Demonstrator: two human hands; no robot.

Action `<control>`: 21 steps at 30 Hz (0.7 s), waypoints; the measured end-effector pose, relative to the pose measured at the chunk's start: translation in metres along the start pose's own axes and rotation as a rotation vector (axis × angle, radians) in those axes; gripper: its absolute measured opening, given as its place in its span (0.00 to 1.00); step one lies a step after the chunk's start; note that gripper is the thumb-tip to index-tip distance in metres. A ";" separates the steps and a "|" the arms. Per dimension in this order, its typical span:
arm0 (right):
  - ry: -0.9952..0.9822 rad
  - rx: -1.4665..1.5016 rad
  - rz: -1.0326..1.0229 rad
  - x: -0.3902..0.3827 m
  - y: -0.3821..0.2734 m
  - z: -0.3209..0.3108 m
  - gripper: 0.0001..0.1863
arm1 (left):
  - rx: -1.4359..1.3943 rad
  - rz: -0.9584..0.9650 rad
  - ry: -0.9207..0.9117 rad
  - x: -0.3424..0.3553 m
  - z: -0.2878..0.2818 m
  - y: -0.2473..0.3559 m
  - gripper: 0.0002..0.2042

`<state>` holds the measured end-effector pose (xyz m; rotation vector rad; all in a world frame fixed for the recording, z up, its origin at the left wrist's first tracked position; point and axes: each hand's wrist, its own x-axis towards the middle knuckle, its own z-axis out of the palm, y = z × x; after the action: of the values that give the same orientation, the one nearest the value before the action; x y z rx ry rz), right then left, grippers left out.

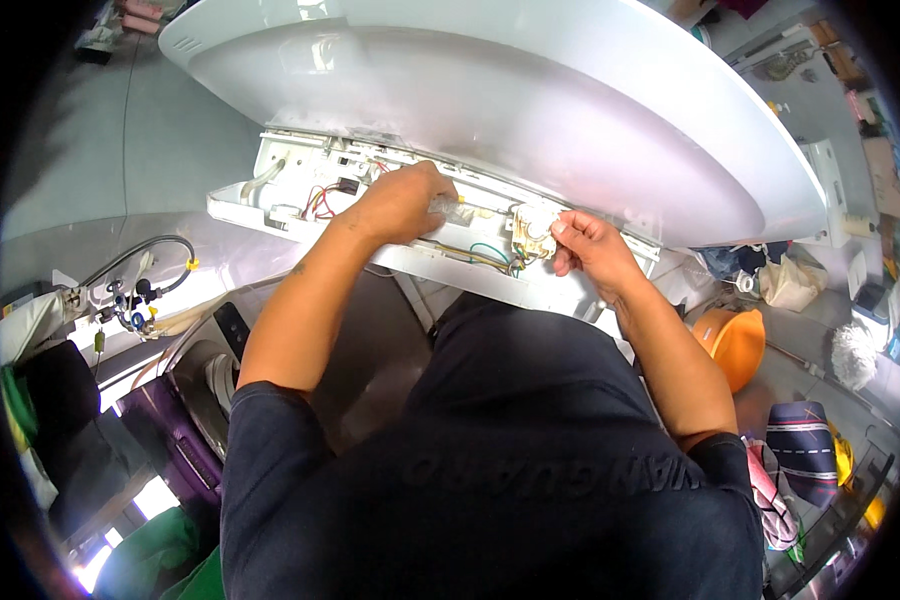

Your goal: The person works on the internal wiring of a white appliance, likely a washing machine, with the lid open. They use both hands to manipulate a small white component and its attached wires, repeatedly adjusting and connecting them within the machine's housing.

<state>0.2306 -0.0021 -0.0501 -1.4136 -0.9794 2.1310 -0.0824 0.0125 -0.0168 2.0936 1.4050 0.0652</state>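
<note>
A white open housing (280,200) runs across the upper middle, with wires, a dark connector (348,186) and a pale hose (263,176) inside, below a large tilted white panel (530,80). My left hand (410,200) is in the housing's middle, fingers curled at a small translucent piece (440,212); exactly what they grip is unclear. My right hand (585,245) pinches a yellowed white component (532,232) at the housing's right part, where green and dark wires join it.
A valve assembly with a black hose (142,300) is at left, beside a steel basin (200,350) and purple object (170,440). An orange tub (732,345), cloths (800,450), bags (790,280) and a white fluffy duster (852,355) lie at right.
</note>
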 end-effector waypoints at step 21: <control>0.007 0.034 -0.002 -0.001 0.001 0.001 0.15 | -1.058 -0.327 -0.071 0.000 -0.011 0.040 0.18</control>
<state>0.2297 -0.0032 -0.0498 -1.4028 -0.9364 2.1300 -0.0536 0.0080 0.0126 0.9832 1.2380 0.4799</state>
